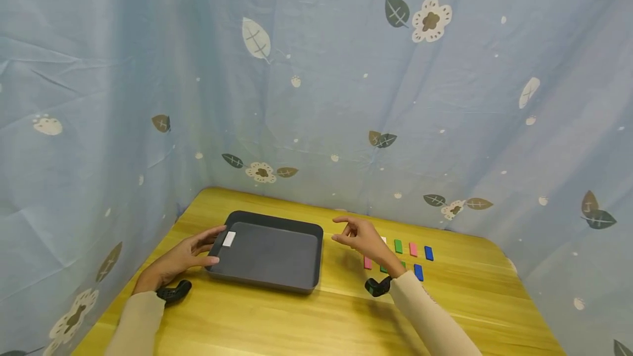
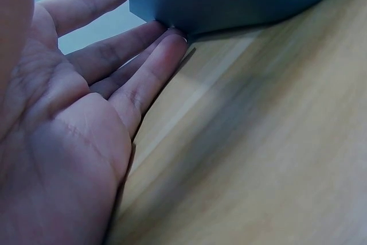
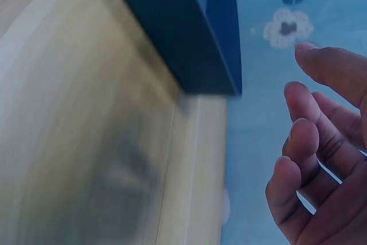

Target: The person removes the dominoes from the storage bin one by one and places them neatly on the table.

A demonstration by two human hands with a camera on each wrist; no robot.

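A dark grey tray sits on the table, and inside it by the left wall lies a small white block. My left hand is at the tray's left side, thumb near the front corner. In the left wrist view its fairly straight fingers touch the tray's outer wall. Past the tray's right wall, my right hand hovers with thumb and index finger apart and the other fingers loosely bent. Nothing shows between its fingers in the right wrist view.
Right of the tray, partly behind my right hand, small flat blocks lie in two rows, among them a green block, a pink block and a blue block. A patterned blue curtain surrounds the yellowish wooden table.
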